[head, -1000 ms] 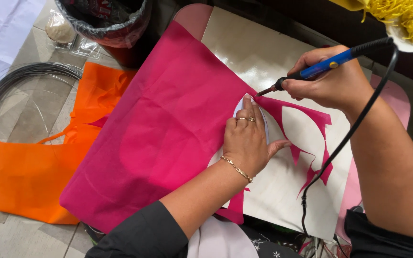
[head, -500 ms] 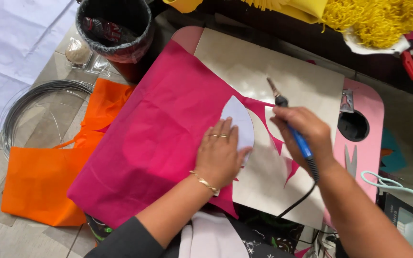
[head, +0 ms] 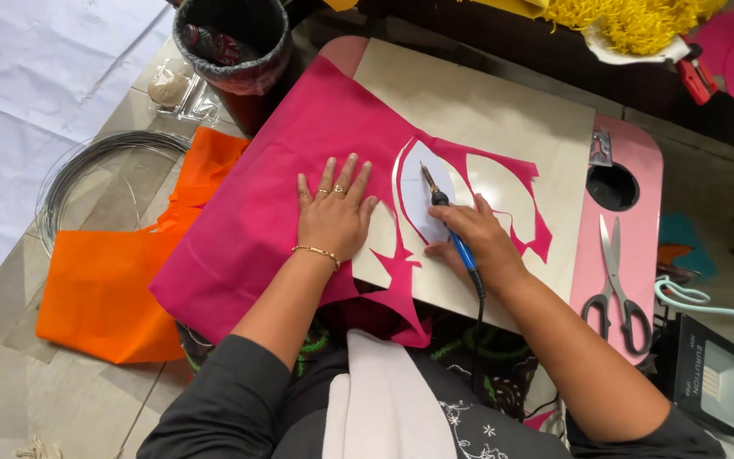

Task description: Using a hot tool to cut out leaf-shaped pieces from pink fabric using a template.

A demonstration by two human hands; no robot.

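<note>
Since half a second ago the right hand (head: 479, 238) has shifted its blue-handled hot cutter (head: 450, 223) down onto the white template (head: 422, 191), fingers closed round the handle. Left hand (head: 333, 212) lies flat, fingers spread, pressing the pink fabric (head: 273, 229) just left of the template. Scissors (head: 615, 285) lie apart at right.

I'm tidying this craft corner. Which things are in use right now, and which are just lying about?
In use: pink cloth under the left hand; hot cutting pen in the right hand; white pattern; board.

Lying about: scissors, orange cloth, wire coil, bin.
</note>
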